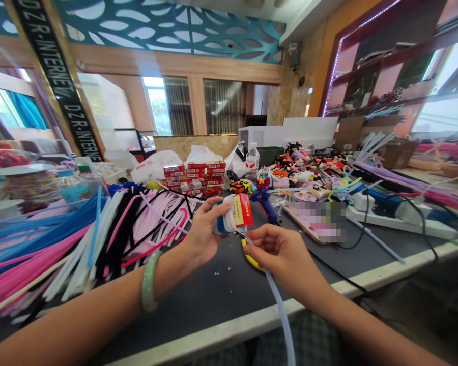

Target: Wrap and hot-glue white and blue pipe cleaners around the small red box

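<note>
My left hand grips a small red box wound round with white and blue pipe cleaner, held above the dark table. A jade bangle circles that wrist. My right hand pinches a pale blue pipe cleaner just under the box; the strand trails down over the table edge toward me. Beneath my right hand lies a yellow tool, partly hidden.
A heap of pink, blue, white and black pipe cleaners covers the left. Stacked red boxes stand behind. A blue glue gun, a phone, cables, a power strip and small figurines fill the right.
</note>
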Motion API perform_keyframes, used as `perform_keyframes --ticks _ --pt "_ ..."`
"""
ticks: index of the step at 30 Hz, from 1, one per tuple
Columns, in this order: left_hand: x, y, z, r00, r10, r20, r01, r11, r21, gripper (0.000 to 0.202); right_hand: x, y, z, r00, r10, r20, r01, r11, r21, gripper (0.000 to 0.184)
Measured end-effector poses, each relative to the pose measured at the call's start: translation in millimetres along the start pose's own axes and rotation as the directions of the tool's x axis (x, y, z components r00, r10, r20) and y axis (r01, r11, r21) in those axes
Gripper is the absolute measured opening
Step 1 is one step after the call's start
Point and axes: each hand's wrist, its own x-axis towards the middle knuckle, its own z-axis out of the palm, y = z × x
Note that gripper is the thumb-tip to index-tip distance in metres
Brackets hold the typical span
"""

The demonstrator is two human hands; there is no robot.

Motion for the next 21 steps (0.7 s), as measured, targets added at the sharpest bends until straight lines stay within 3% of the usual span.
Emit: perform_keyframes --ticks 7,13,21 --pt "1.2 -0.4 -3.7 0.999 0.032 -0.015 -0.031 0.997 0.064 0.041 -1.3 -4.6 5.9 0.99 0.143 0.01 -0.143 0.978 0.152 0.031" --pt "-0.7 -1.4 -5.4 0.994 0.109 -0.021 -0.104 0.98 0.167 0.043 -7.0 -5.8 13.7 0.958 0.282 0.049 -0.28 0.886 0.368 0.041" --pt "-4.0 -3.7 -7.1 0.952 0.304 0.04 -0.302 0.904 0.302 0.036 -12.9 -2.1 17.7 0.933 0.352 0.07 -0.332 0.773 0.541 0.035"
